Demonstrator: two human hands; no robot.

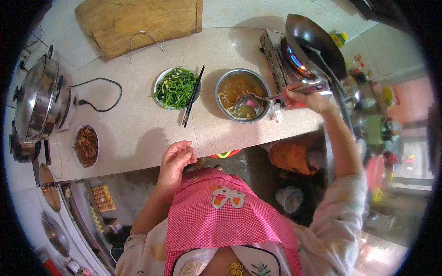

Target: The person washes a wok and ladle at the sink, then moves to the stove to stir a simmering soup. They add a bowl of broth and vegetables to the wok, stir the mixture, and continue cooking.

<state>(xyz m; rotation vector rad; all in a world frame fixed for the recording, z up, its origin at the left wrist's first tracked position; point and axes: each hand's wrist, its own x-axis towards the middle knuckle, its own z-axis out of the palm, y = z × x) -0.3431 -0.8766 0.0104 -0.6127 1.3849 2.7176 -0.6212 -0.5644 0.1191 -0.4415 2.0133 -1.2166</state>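
Observation:
My right hand (307,98) grips the handle of a metal ladle (247,103). The ladle's bowl lies in brownish soup inside a round steel basin (267,114) on the counter. Left of the basin, black chopsticks (193,96) rest across the right rim of a bowl of cooked leafy greens with garlic bits (174,88). My left hand (179,158) hangs at the counter's front edge, fingers loosely curled, holding nothing. Farther left stands an oval white dish of browned food pieces (86,146).
A dark wok (316,45) stands tilted over a lit gas stove (274,65), back right. A wooden board (138,24) leans on the back wall behind a wire rack (143,32). A steel steamer (39,100) and black cord (121,91) occupy the left side.

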